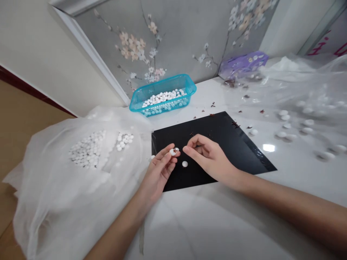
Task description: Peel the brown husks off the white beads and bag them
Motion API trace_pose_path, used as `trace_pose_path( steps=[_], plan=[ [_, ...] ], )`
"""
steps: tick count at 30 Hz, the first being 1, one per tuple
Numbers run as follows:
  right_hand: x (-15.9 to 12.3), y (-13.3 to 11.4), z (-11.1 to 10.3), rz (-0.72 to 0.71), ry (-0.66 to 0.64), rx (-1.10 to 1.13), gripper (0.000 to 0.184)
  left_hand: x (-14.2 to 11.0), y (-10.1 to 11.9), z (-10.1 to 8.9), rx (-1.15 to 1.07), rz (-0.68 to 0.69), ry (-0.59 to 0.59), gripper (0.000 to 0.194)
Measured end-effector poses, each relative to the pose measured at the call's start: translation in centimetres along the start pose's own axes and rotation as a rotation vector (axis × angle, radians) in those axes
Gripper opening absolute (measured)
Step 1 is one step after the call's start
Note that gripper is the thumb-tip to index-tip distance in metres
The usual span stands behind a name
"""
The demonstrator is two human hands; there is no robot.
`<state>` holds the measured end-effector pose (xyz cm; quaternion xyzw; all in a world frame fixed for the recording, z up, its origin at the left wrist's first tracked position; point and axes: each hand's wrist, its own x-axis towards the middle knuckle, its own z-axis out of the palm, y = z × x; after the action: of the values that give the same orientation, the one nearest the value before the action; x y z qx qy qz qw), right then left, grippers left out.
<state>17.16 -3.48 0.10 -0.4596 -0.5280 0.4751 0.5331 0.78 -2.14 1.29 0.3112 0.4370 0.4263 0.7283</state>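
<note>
My left hand [159,169] is closed around small white rounded pieces [172,152], with a small reddish-brown bit lying against them at the fingertips. Just to the right, my right hand [206,155] is pinched, thumb against forefinger, a short gap away from those pieces; whatever lies between its fingertips is too small to make out. Both hands are over a black rectangular sheet [233,144]. Between them a loose white ball [184,164] rests on the sheet. Another white piece [153,157] sits at the sheet's left edge, beside my left hand.
A blue plastic basket [162,85] holding many white balls stands behind the sheet. At left lies a translucent bag [67,195] with white balls. Clear plastic [292,83], a purple packet [244,62], scattered white pieces [308,122] and brown bits [235,124] are at right.
</note>
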Motion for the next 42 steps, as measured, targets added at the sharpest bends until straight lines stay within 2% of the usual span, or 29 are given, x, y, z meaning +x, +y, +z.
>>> trace_pose_path(
  steps=[4,7,14,17,23,27,30,32,33,35,37,40,42],
  plan=[
    [-0.6,0.3,-0.3,-0.293,0.012,-0.329,0.019,-0.2,0.1,0.4,0.01,-0.004,-0.029,0.017],
    [-0.8,0.6,-0.4,-0.414,-0.009,-0.458,0.02,-0.3,0.1,0.5,0.058,0.003,-0.059,0.012],
    [-1.0,0.4,-0.3,-0.426,-0.06,-0.461,0.019,-0.5,-0.3,0.3,0.109,0.057,-0.125,0.006],
    [-1.0,0.3,-0.3,-0.476,-0.101,-0.503,0.019,-0.5,-0.4,0.2,0.107,0.064,-0.137,0.004],
    [-1.1,0.2,-0.4,-0.556,-0.178,-0.619,0.024,-0.5,-0.5,0.0,0.122,0.066,-0.111,0.009],
    [-0.3,-0.2,-1.1,-0.57,-0.206,-0.689,0.022,-0.7,0.1,0.0,0.312,0.14,-0.048,0.013],
    [1.4,-0.2,-2.7,-0.527,-0.071,-0.84,0.03,-1.0,0.8,-0.3,0.588,0.293,0.039,0.014],
    [2.8,0.3,-4.2,-0.457,0.073,-1.05,0.036,-1.1,1.2,-0.6,0.798,0.437,0.104,0.012],
    [3.5,0.6,-4.9,-0.405,0.098,-1.156,0.041,-1.1,1.4,-0.8,0.896,0.513,0.127,0.011],
    [4.5,1.4,-6.3,-0.273,0.109,-1.306,0.05,-0.9,1.4,-1.1,1.041,0.65,0.146,0.008],
    [5.0,2.2,-7.1,-0.14,0.089,-1.377,0.057,-0.5,1.3,-1.4,1.115,0.728,0.135,0.007],
    [5.2,2.9,-7.7,0.005,0.051,-1.374,0.063,0.0,1.0,-1.7,1.175,0.752,0.079,0.008],
    [5.3,3.3,-7.8,0.049,0.037,-1.345,0.064,0.1,0.7,-1.7,1.208,0.752,0.04,0.01]
  ],
)
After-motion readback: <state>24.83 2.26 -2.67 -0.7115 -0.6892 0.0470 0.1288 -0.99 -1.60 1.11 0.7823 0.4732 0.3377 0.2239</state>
